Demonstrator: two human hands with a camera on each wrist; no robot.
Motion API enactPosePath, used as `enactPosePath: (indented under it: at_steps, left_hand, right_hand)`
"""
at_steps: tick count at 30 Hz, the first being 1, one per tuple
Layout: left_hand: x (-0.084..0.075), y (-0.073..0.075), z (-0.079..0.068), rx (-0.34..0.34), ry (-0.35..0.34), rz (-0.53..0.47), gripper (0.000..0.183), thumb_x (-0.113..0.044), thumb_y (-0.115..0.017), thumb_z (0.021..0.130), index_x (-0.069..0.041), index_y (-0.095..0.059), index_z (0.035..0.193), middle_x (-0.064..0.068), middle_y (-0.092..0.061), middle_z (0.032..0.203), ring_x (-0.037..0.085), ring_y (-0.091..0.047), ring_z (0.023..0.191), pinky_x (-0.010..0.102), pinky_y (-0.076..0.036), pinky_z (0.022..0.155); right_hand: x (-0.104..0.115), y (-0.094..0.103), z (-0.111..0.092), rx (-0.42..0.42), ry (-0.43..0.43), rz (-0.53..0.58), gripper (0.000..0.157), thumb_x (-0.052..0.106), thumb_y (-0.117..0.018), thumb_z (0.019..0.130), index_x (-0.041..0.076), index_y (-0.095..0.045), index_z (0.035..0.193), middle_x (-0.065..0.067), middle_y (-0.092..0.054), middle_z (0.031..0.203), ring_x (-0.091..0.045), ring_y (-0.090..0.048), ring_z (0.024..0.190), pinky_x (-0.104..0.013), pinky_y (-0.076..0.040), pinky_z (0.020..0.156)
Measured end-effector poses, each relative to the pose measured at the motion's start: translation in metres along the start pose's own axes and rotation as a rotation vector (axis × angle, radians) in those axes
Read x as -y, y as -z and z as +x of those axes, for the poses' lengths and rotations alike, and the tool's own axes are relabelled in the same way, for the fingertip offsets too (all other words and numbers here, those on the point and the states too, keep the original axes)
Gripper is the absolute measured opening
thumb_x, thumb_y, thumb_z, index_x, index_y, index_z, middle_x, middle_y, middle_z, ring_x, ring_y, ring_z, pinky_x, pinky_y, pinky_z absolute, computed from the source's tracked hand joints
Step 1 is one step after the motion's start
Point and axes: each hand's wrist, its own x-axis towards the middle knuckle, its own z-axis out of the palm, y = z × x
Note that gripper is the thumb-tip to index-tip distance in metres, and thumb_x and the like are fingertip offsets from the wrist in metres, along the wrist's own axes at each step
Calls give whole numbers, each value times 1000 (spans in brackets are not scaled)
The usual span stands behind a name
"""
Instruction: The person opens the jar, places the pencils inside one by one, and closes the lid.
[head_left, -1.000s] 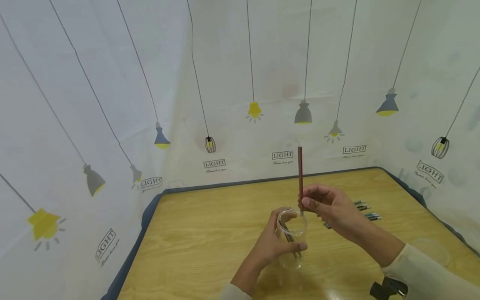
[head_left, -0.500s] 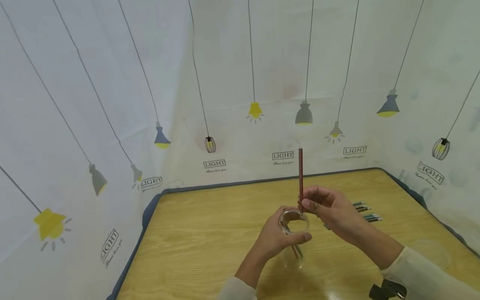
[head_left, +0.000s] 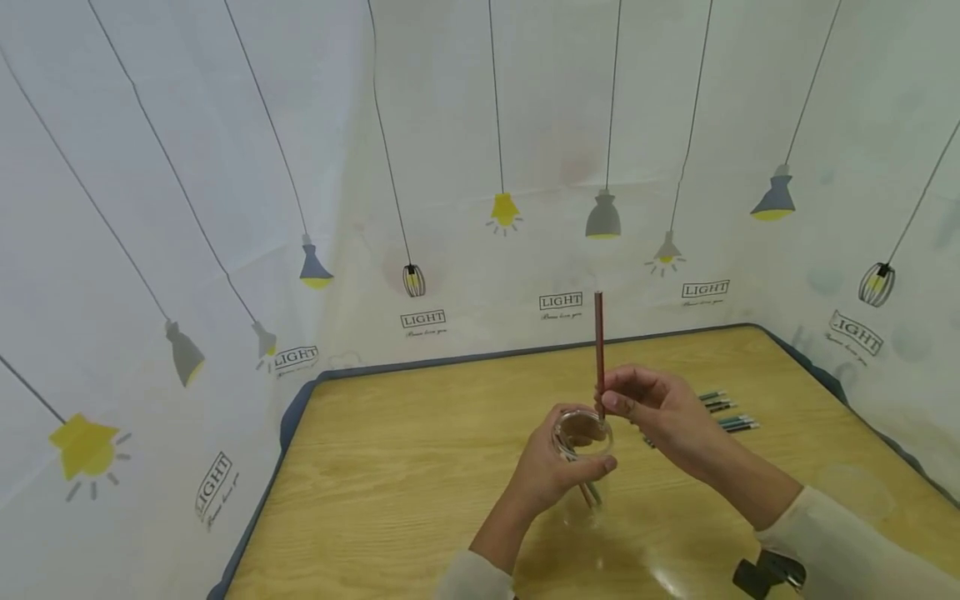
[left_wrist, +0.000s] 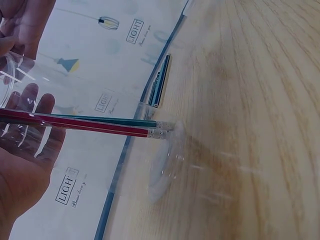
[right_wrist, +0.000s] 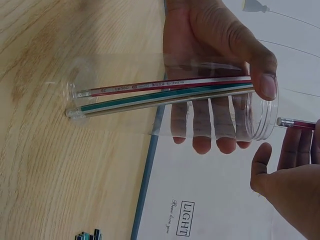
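Pinching red pencil (head_left: 599, 346), right hand (head_left: 667, 410); left hand (head_left: 546, 468) curled wide round jar (right_wrist: 130, 122).

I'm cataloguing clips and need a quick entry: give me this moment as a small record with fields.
left hand: left hand grips the clear jar near its mouth
right hand: right hand pinches the held pencil
held pencil: dark red, upright, eraser end down at the jar's mouth
jar mouth: uncovered
jar contents: several pencils, including a red one and a green one
table: wood-patterned; loose pencils beyond the right hand
backdrop: pale sheet printed with lamps and "LIGHT"
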Motion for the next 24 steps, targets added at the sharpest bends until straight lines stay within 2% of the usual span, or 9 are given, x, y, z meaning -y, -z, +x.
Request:
enactPosePath:
  at_steps: [12, 14, 18, 20, 24]
  left_hand:
    - [3, 0, -1, 4, -9, -13, 61, -23, -88, 90, -25, -59, 143, -6, -70, 136, 12, -67, 128, 29, -54, 114]
    - [4, -1, -1, 2, -9, -12, 62, -22, -89, 90, -24, -59, 143, -6, -70, 135, 12, -67, 128, 34, -55, 116]
    - [3, -1, -1, 0, -19, -15, 61, -19, -89, 89, -23, -59, 143, -5, -71, 135, 11, -67, 127, 53, -53, 120]
    - [2, -1, 0, 2, -21, -17, 61, -19, -88, 90, -23, -59, 143, -4, -71, 135, 11, -67, 127, 57, -51, 121]
    - [3, -1, 1, 4, -9, -18, 59, -20, -88, 91, -24, -59, 143, -5, -71, 135, 12, -67, 129, 41, -54, 119]
  right_hand:
    - [-5, 0, -1, -22, -11, -10, 15, 7, -64, 111, 4, -71, 124, 4, -75, 117, -10, -72, 111, -24, -60, 102]
    - [-6, 0, -2, -22, -12, -4, 15, 7, -64, 111, 4, -71, 124, 5, -75, 117, -10, -72, 111, -24, -60, 102]
    - [-7, 0, -4, -29, -31, -15, 15, 8, -65, 111, 5, -71, 124, 5, -75, 117, -10, -71, 111, -24, -60, 98]
    - [-7, 0, -5, -31, -42, -20, 15, 9, -65, 111, 5, -71, 124, 5, -75, 118, -10, -71, 112, -24, -60, 97]
    - [-9, 0, -5, -31, -38, -32, 16, 8, -65, 111, 3, -71, 125, 5, -75, 118, -11, -71, 112, -24, -60, 100]
